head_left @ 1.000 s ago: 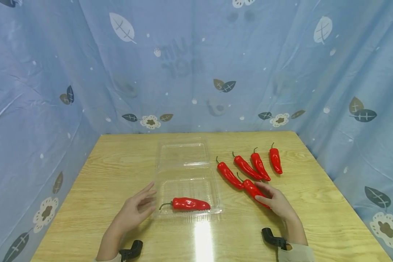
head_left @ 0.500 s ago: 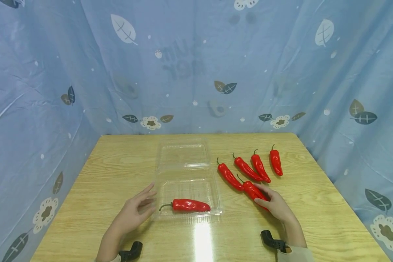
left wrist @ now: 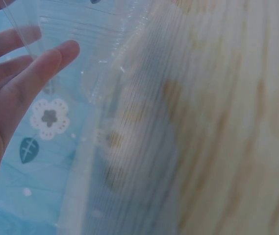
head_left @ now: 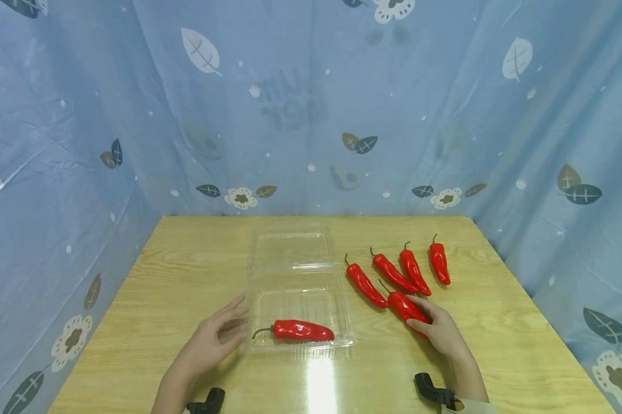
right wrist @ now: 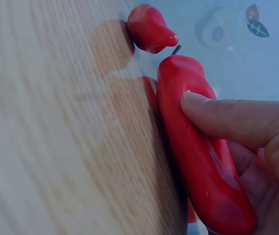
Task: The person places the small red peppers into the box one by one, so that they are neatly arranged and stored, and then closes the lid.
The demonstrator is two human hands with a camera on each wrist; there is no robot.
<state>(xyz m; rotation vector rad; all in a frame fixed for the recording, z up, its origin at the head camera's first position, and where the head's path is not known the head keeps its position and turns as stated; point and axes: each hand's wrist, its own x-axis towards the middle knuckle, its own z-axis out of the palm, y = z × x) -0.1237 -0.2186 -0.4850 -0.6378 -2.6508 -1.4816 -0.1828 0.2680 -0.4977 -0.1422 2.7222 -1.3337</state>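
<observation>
My right hand (head_left: 443, 332) pinches a red chili pepper (head_left: 404, 305) near its lower end, thumb on one side and fingers on the other. In the right wrist view the thumb presses on this pepper (right wrist: 193, 142), which lies at or just above the table top; which one I cannot tell. A clear plastic box (head_left: 344, 310) stands with its lid folded back, and one red pepper (head_left: 302, 330) lies across its front. Left of the box, my left hand (head_left: 209, 344) holds nothing, its fingers relaxed by the rim. Whether they touch the plastic (left wrist: 114, 54) cannot be told.
Several more peppers lie at the right, among them a slanted one (head_left: 365, 286) just left of the held one and one (head_left: 439, 263) farthest right. The flat lid (head_left: 292, 247) spreads behind the box. Blue patterned curtains (head_left: 300, 115) enclose the wooden table (head_left: 197, 247).
My right thumb and fingers have closed in on the pepper, which has barely moved. The head view has tilted up slightly, so everything sits lower. My left hand stays by the box.
</observation>
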